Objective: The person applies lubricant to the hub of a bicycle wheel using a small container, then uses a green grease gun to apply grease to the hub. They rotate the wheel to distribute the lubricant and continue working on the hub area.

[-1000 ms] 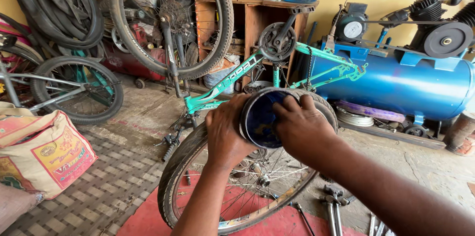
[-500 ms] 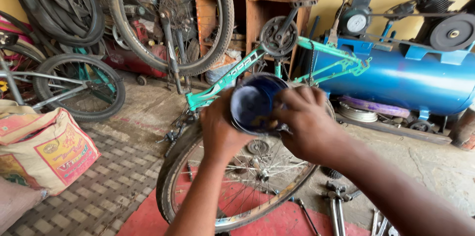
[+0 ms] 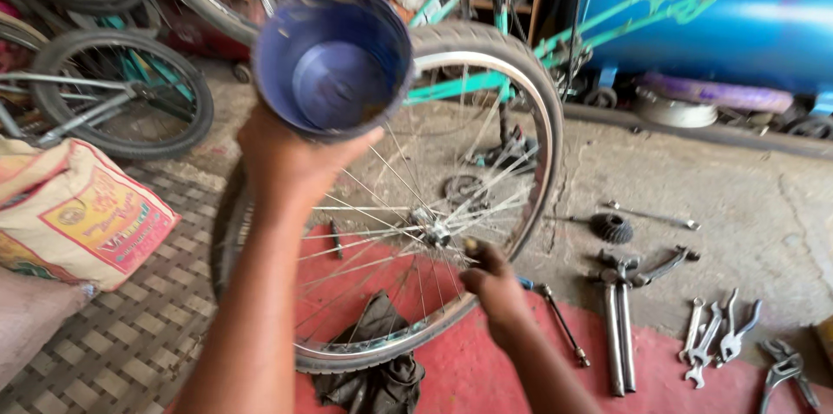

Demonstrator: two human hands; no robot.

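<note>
Left hand (image 3: 291, 162) wrapped around the base of a blue plastic cup (image 3: 334, 62), holding it up with the mouth tipped toward the camera; inside looks smeared and nearly bare, with a brownish trace at the lower rim. Right hand (image 3: 495, 284) down low, fingers curled closed against the spokes just right of the hub (image 3: 431, 227) of the bicycle wheel (image 3: 486, 162); whether something small sits pinched in those fingers cannot be told. Wheel mounted in an upturned teal frame (image 3: 555, 32), tyre on. Dark rag (image 3: 373, 362) bunched under the near rim on the red mat (image 3: 486, 371). Wrenches (image 3: 716, 331), a freewheel cog (image 3: 612, 227) and a pump-like tool (image 3: 618, 327) laid out to the right on the concrete; printed sack (image 3: 74, 214) at left; blue compressor tank (image 3: 720, 15) far right. Judged as work at the hub with the cup kept at hand: best to keep the cup level and close, steady the wheel against turning, and keep fingers clear of the spoke crossings.
</note>
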